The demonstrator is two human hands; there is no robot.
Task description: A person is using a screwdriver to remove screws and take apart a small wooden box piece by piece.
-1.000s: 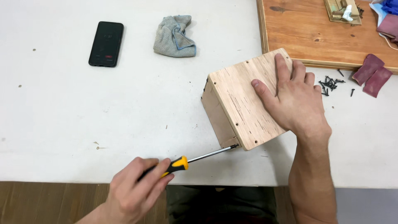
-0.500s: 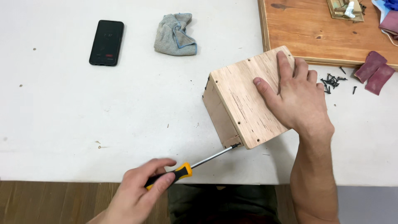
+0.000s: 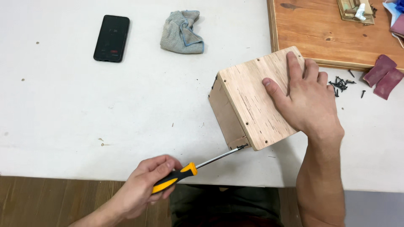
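Observation:
A light plywood box [image 3: 248, 98] stands on the white table [image 3: 84, 109], tilted with one corner toward me. My right hand [image 3: 305, 98] lies flat on its top panel and presses it down. My left hand [image 3: 145, 187] grips the yellow and black handle of a screwdriver [image 3: 198, 165] at the table's front edge. The steel shaft runs up and right, and its tip meets a dark screw [image 3: 241, 146] at the box's lower front corner.
A pile of small black screws [image 3: 341, 85] lies right of the box. Dark red sanding pads [image 3: 383, 75] sit at the far right. A wooden board [image 3: 328, 33] holds small items at top right. A black phone [image 3: 111, 38] and a grey cloth [image 3: 182, 37] lie farther back.
My left hand and the screwdriver handle have shifted slightly along the table's front edge and turned, with the tip staying at the box's lower corner. The right hand has stayed on the box.

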